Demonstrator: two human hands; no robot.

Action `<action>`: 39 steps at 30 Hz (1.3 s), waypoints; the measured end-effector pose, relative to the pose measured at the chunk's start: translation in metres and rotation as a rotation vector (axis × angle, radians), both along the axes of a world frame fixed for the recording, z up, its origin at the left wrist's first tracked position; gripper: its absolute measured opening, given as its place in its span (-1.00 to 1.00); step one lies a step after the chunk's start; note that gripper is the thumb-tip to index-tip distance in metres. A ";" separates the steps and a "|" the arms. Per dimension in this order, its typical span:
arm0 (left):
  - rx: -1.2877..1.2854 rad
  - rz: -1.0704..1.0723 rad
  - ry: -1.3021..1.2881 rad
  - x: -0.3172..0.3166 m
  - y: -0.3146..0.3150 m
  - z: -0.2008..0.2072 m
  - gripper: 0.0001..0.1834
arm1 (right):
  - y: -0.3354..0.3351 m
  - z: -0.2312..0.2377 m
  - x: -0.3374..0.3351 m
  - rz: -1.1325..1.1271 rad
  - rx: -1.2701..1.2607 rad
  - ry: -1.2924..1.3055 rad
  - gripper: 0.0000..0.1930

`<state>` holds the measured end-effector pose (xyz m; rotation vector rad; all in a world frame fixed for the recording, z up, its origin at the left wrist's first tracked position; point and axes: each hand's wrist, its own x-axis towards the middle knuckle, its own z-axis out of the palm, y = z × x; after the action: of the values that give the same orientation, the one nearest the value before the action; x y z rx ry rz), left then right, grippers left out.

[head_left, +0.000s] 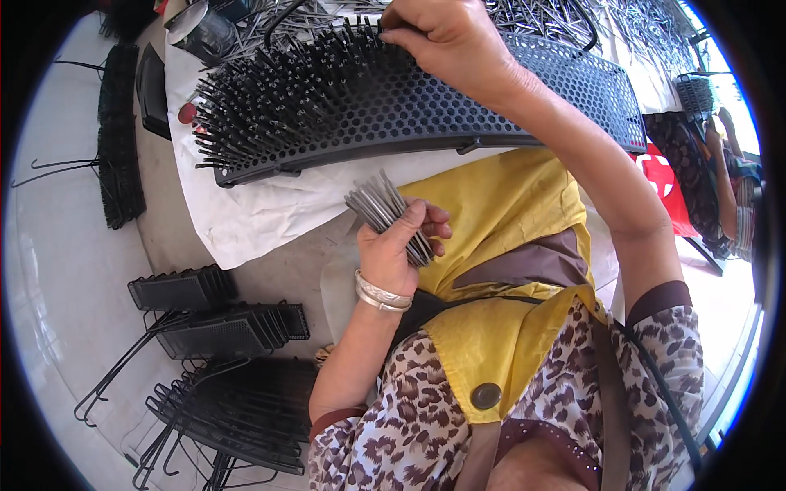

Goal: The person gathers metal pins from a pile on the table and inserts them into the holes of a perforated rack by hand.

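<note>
While the left hand (390, 252) clutches rods (377, 201) before the perforated tray (458, 113), the right hand (449, 39) above it is narrowed, contents unclear.

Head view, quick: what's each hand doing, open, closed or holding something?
Left hand: closed around a bundle of thin grey metallic rods.
Right hand: curled over the black, curved, perforated rack; whether it grips anything can't be told.

rods (385, 211): smooth metal | tray (458, 110): matt, perforated | apron (508, 196): creased cloth | bangles (381, 295): glossy metal
</note>
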<state>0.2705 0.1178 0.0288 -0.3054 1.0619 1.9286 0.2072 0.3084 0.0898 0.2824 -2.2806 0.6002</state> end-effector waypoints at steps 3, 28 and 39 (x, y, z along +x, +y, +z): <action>-0.023 -0.012 0.012 0.001 0.001 -0.001 -0.84 | 0.007 -0.023 -0.008 0.064 0.019 -0.106 -0.93; 0.115 -0.052 -0.041 -0.003 0.001 -0.009 -0.84 | -0.010 -0.048 0.035 -0.051 -0.058 -0.010 -0.70; 0.180 -0.094 -0.167 -0.009 0.003 0.007 -0.77 | -0.001 -0.037 0.018 0.018 0.178 0.010 -0.87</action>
<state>0.2615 0.1210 0.0359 -0.3045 0.7753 1.8640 0.2251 0.3078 0.0532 0.3919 -2.3270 0.4039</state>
